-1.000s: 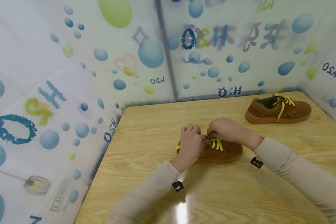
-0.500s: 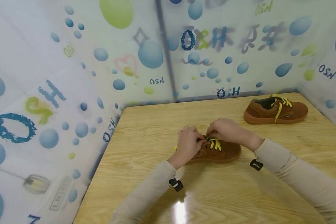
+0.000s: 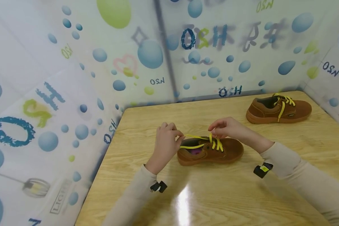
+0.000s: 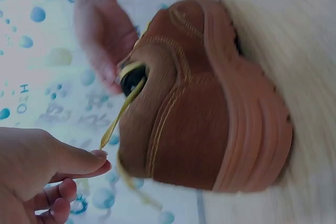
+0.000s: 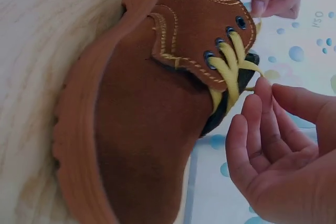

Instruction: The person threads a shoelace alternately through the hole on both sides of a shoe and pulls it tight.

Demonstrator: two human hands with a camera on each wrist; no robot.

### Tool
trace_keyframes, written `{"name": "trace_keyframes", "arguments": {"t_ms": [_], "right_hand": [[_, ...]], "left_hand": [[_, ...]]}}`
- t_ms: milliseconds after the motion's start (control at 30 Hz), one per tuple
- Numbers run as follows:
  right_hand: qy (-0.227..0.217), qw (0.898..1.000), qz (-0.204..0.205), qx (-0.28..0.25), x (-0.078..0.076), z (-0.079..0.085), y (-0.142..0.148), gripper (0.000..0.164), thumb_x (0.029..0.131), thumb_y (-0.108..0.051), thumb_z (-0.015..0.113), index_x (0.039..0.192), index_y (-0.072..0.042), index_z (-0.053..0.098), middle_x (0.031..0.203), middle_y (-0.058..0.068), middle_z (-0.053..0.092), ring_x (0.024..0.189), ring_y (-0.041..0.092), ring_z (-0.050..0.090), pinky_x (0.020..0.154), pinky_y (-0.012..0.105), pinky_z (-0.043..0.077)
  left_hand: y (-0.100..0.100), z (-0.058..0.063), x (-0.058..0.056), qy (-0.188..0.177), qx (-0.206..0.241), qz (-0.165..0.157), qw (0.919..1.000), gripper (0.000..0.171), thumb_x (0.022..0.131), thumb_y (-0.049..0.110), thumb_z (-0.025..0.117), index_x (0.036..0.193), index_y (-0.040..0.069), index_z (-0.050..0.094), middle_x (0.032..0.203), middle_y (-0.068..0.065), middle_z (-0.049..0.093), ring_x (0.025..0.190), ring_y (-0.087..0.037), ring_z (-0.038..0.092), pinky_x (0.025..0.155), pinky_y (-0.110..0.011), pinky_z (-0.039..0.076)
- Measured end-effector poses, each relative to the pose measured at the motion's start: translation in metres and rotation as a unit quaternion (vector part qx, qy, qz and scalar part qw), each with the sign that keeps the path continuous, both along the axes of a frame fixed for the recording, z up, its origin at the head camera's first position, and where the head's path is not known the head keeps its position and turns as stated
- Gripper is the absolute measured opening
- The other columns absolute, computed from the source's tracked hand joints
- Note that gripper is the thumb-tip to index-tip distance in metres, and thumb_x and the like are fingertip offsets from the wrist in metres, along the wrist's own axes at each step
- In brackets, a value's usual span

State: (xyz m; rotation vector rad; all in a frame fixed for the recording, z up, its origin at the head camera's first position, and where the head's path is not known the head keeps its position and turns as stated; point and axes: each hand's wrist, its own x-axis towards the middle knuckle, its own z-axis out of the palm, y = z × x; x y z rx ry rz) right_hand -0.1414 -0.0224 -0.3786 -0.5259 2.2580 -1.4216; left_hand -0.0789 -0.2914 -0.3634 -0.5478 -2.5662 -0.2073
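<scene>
A brown shoe (image 3: pixel 230 150) with yellow laces rests upright on the table, toe to the right. Behind its heel, my left hand (image 3: pixel 166 146) pinches a yellow shoelace (image 3: pixel 196 136) between thumb and index finger, drawn out over the shoe's opening. In the left wrist view that lace (image 4: pixel 122 113) runs tautly from the opening to my fingertips. Above the lacing, my right hand (image 3: pixel 231 131) pinches a piece of lace (image 5: pixel 251 66) at the fingertips, its other fingers loosely bent. Another loose lace end hangs by the heel in the left wrist view. Inside the shoe shows something purple.
A matching brown shoe (image 3: pixel 282 113) with yellow laces stands at the back right of the wooden table (image 3: pixel 147 125). A patterned sheet wall (image 3: pixel 147 94) rises behind the table and along both sides.
My left hand has moved left from the shoe's eyelets to behind the heel, drawing a lace out with it. The right hand stays over the lacing, its fingers lifted slightly. The shoe's opening now shows.
</scene>
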Motion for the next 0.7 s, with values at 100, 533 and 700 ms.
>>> {"name": "trace_keyframes", "arguments": {"t_ms": [100, 533, 700], "right_hand": [[0.004, 1.0, -0.012, 0.01, 0.002, -0.003, 0.001, 0.03, 0.098, -0.018, 0.061, 0.122, 0.0, 0.065, 0.1, 0.005, 0.073, 0.086, 0.012, 0.064, 0.075, 0.028, 0.055], [0.181, 0.98, 0.013, 0.081, 0.015, -0.023, 0.008, 0.02, 0.094, -0.013, 0.067, 0.112, -0.011, 0.074, 0.108, 0.008, 0.072, 0.094, 0.018, 0.064, 0.076, 0.028, 0.053], [0.221, 0.973, -0.008, 0.071, 0.019, -0.029, 0.007, 0.016, 0.093, -0.017, 0.07, 0.108, -0.018, 0.076, 0.103, -0.001, 0.072, 0.088, 0.011, 0.063, 0.073, 0.025, 0.053]], "left_hand": [[-0.009, 0.003, 0.001, 0.009, 0.008, 0.004, 0.9999, 0.008, 0.083, 0.025, 0.081, 0.078, 0.019, 0.081, 0.078, 0.002, 0.056, 0.071, -0.017, 0.04, 0.069, -0.031, 0.033], [-0.041, 0.002, 0.02, -0.008, -0.053, -0.061, 0.9967, 0.004, 0.078, 0.021, 0.085, 0.077, 0.021, 0.081, 0.076, 0.005, 0.053, 0.07, -0.014, 0.037, 0.066, -0.027, 0.027], [-0.044, 0.0, 0.022, -0.004, -0.026, -0.096, 0.9951, 0.006, 0.077, 0.018, 0.085, 0.076, 0.021, 0.08, 0.074, 0.006, 0.051, 0.07, -0.014, 0.036, 0.066, -0.026, 0.03]]}}
